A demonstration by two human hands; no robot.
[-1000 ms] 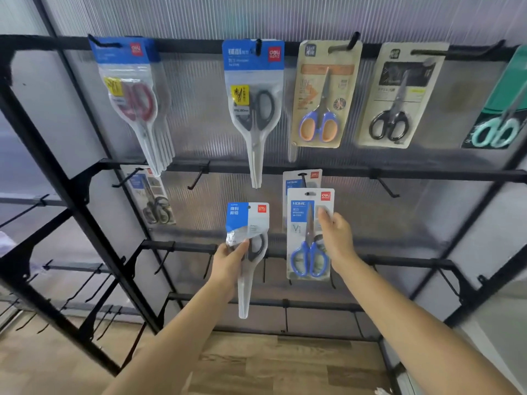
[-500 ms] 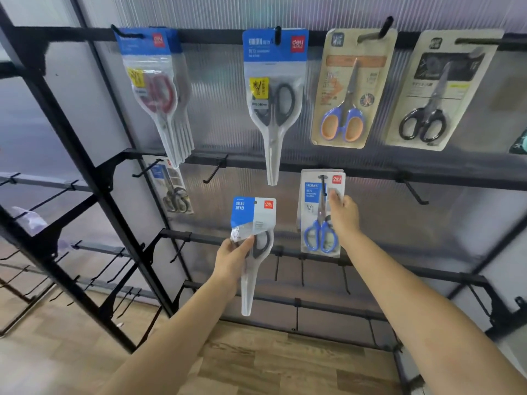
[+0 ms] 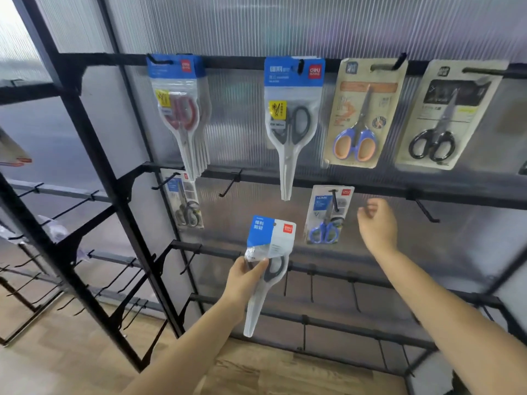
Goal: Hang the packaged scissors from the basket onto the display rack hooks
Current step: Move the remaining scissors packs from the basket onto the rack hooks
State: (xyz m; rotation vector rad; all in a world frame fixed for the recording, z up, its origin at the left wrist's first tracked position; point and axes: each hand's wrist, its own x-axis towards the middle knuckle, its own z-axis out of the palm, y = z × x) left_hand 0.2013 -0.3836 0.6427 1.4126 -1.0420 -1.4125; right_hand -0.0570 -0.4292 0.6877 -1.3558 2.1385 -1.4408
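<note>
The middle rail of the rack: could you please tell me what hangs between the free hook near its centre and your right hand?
In the head view, a pack of blue-handled scissors hangs between the free hook and the right hand.

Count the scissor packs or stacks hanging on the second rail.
2: a grey-handled pack at the left end, partly hidden behind the red-handled stack above, and a blue-handled pack mid-rail. More may hang behind each.

One head-worn camera is looking forward and slightly down, facing the display rack (image 3: 285, 178) close up. No second view is sharing the scene.
</note>
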